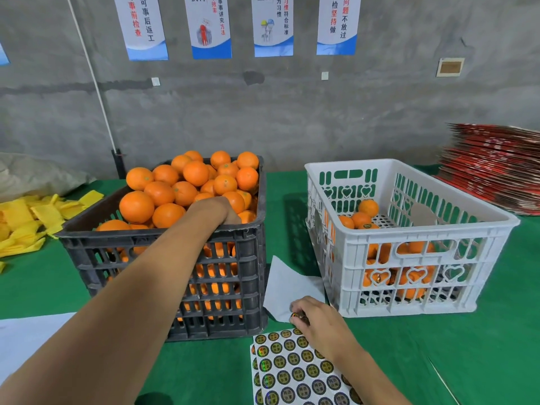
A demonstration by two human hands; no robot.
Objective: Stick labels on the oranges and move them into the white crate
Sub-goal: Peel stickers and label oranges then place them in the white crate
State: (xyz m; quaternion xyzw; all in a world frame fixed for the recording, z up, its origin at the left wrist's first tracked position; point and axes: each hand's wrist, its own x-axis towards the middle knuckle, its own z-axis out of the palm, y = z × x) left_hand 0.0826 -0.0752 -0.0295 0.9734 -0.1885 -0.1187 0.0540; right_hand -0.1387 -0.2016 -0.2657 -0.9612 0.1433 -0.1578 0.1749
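Both hands are at work over the green surface (409, 361). At about 12 o'clock from the viewer, the left hand (217, 211) reaches over the near rim of the black crate (163, 267) and down among the oranges (163, 194); its fingers are buried in the fruit, so whether they grip one cannot be told. The right hand (318, 323), at about 1 o'clock and nearer the viewer, has its fingers curled at the far edge of the label sheet (292, 372) and pinches a round dark label (295, 316) between the fingertips. That sheet lies flat on the surface at the lower middle, covered in rows of round dark stickers with gold rims, and seems to sit on a second sheet whose edge shows at its left side. Just beyond the right hand a blank white backing paper (287, 285) lies between the two crates. The black crate, at 11 o'clock, is heaped above its rim with oranges. The white crate (409, 276), at 2 o'clock, stands well apart from the black one and holds a shallow layer of labelled oranges (361, 219) gathered toward its left and near side, part of the perforated floor showing bare. Yellow foam sleeves (26, 223) lie in a pile at 9 o'clock, and a stack of red flattened cartons (491, 171) sits at 3 o'clock against the grey wall (292, 112).
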